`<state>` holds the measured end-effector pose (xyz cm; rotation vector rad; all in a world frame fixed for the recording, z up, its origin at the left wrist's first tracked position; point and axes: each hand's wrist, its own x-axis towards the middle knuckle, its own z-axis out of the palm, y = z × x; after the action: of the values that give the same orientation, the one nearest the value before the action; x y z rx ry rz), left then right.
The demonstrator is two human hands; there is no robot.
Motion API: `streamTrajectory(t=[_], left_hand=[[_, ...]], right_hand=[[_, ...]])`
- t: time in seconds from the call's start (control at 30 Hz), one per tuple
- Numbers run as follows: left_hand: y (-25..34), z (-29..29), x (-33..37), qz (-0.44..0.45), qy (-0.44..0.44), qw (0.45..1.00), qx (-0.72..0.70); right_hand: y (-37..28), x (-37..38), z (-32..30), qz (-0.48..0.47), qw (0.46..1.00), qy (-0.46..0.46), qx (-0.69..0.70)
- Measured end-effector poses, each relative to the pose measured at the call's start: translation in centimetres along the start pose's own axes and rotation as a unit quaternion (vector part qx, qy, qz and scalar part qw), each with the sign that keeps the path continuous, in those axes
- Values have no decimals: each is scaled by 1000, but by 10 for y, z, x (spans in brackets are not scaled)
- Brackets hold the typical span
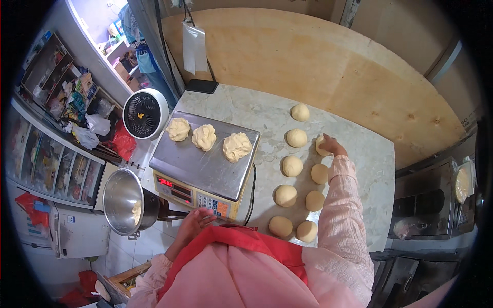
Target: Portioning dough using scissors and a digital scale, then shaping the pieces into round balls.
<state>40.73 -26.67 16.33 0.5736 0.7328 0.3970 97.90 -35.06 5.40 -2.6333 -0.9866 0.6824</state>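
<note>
At the far end of the right-hand row, my right hand [335, 146] has its fingers curled round a smooth, pale dough ball [321, 145], partly hidden by the hand. Several round dough balls [292, 166] lie in two rows on the marbled tabletop [359, 154]. My left hand [195, 224] is empty, its fingers apart, close to the front of a digital scale [174, 191] with a lit red display. On the scale's steel platform [205, 169] rest three rough dough lumps [237, 147], uneven in shape.
A steel mixing bowl [122, 197] with some dough inside stands left of the scale. Behind it is a white fan [146, 114]. A black phone-like slab [202, 86] lies at the table's back edge, before a plywood panel [287, 61]. The scale's cable [252, 197] runs along its right side.
</note>
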Motion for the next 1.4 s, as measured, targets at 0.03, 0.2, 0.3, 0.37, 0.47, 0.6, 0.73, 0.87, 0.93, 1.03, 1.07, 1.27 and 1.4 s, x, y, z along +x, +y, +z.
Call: streamTrajectory(t=[0.03,0.2,0.3,0.37,0.47,0.6,0.73,0.87,0.93,1.03,1.07,1.27,1.4], left_hand=[[0,2,4,-8,-14,1000,-8],[4,2,-3,1,-6,1000,-11],[2,-4,2,3,-31,999,-13],[2,-5,4,7,-45,999,-13],[4,-3,4,-1,-26,999,-25],[5,-2,14,-16,-33,999,5],[28,11,10,57,40,987,145],[75,1,33,325,98,856,389],[111,-4,57,423,131,733,515],[164,-7,105,491,149,595,618],[177,-4,115,491,148,596,618],[204,6,159,300,133,468,820],[205,0,174,257,110,464,840]], right_hand=[[10,5,8,6,986,103,-133],[-49,-35,4,-33,989,121,-76],[-44,-37,4,-41,989,101,-95],[-39,-34,2,-54,988,105,-96],[-42,-28,1,-88,988,58,-113],[-27,-26,5,-47,981,77,-174],[-77,-60,-19,-38,983,131,-126],[-118,-125,-48,-196,955,217,57],[-151,-173,-56,-234,942,218,99],[-179,-226,-52,-271,936,145,169],[-181,-234,-47,-282,938,111,170],[-201,-281,-17,-274,946,42,165],[-216,-304,-4,-275,946,-6,170]])
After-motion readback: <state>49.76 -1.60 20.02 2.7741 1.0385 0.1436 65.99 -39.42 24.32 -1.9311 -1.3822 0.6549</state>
